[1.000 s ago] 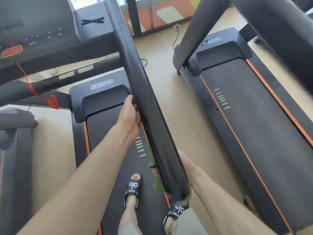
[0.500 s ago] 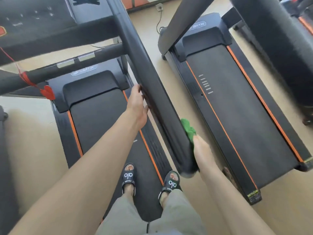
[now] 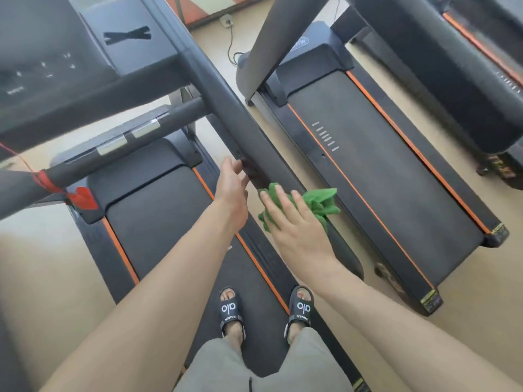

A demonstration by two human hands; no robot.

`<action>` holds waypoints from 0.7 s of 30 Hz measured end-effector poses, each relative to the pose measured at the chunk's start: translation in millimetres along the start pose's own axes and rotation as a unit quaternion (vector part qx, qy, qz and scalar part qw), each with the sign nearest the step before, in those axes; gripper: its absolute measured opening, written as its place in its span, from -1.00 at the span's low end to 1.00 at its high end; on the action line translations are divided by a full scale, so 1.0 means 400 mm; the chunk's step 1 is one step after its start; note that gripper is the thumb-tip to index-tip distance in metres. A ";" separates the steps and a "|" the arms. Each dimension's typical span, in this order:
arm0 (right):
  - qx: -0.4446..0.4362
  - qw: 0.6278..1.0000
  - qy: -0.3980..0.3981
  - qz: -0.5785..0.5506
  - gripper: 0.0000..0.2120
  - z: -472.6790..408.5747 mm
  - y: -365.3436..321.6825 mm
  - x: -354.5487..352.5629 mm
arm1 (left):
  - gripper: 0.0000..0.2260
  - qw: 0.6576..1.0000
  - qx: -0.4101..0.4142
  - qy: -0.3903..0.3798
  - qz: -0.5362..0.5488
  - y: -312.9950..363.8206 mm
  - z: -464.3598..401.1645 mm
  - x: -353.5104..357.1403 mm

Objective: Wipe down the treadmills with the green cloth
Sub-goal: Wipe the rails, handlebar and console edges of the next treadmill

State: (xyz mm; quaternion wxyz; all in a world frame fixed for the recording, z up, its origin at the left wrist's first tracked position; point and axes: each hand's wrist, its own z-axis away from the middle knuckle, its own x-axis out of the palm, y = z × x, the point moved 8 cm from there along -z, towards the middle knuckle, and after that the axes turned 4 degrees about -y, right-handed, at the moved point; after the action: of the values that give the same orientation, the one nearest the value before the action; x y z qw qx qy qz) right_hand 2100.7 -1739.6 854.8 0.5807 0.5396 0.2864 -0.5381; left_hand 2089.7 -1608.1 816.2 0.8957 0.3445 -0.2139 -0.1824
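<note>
I stand on a black treadmill (image 3: 158, 222) with orange belt edging. Its right handrail (image 3: 226, 103) runs diagonally from the console toward me. The crumpled green cloth (image 3: 319, 203) lies on top of the rail's near end. My right hand (image 3: 294, 222) presses flat on the cloth with straight, spread fingers. My left hand (image 3: 233, 183) touches the rail's inner side just ahead of the cloth, fingers relaxed and nearly straight. The rail's near tip is hidden under my right hand and forearm.
A second treadmill (image 3: 382, 176) stands to the right across a narrow strip of beige floor, a third (image 3: 467, 80) at the far right. The console (image 3: 51, 66) and crossbar (image 3: 119, 148) with a red safety clip (image 3: 82, 198) are at upper left. My sandalled feet (image 3: 232, 309) stand on the belt.
My right hand moved the cloth from the rail's outer side, near its tip, up onto the top and now lies flat on it. My left hand stayed on the rail's inner side.
</note>
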 end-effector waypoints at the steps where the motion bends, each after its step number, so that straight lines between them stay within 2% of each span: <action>1: -0.051 0.993 -0.044 0.096 -0.53 -0.064 -0.024 0.007 | -0.53 1.000 -0.002 0.000 -0.030 0.012 -0.007 -0.021; 3: -0.126 0.945 -0.136 0.270 -0.46 -0.150 -0.048 -0.005 | -0.47 0.996 -0.008 0.002 -0.088 0.027 -0.023 -0.053; 5: -0.140 0.883 -0.150 0.421 -0.48 -0.202 -0.062 -0.049 | -0.52 0.993 -0.007 0.010 -0.115 0.033 -0.031 -0.064; 7: -0.117 0.854 -0.138 0.488 -0.48 -0.220 -0.061 -0.062 | -0.56 0.993 -0.009 0.014 -0.119 0.027 -0.029 -0.043; 9: -0.138 0.862 -0.141 0.467 -0.41 -0.171 -0.060 -0.047 | -0.49 0.989 -0.023 0.016 -0.143 0.007 -0.024 -0.002; 11: -0.189 0.861 -0.167 0.441 -0.43 -0.081 -0.061 -0.023 | -0.41 0.987 -0.015 0.036 -0.159 -0.005 -0.013 0.036; 13: -0.257 0.833 -0.204 0.445 -0.44 0.054 -0.066 0.019 | -0.36 0.986 -0.008 0.059 -0.158 -0.016 0.004 0.070; 15: -0.274 0.827 -0.181 0.457 -0.46 0.158 -0.071 0.059 | -0.31 0.981 -0.007 0.083 -0.174 -0.020 0.021 0.094; 18: -0.263 0.866 -0.162 0.394 -0.58 0.202 -0.054 0.089 | -0.26 0.974 0.000 0.114 -0.196 -0.016 0.019 0.109; 21: -0.232 0.896 -0.116 0.361 -0.54 0.107 -0.057 0.073 | -0.27 0.971 0.005 0.120 -0.207 -0.022 0.010 0.112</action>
State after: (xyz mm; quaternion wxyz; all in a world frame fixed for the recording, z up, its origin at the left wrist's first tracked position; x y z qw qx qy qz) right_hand 2076.1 -1785.3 831.6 0.8729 0.3897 0.1192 -0.2681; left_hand 2123.6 -1637.6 824.3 0.8555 0.4056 -0.0300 -0.3205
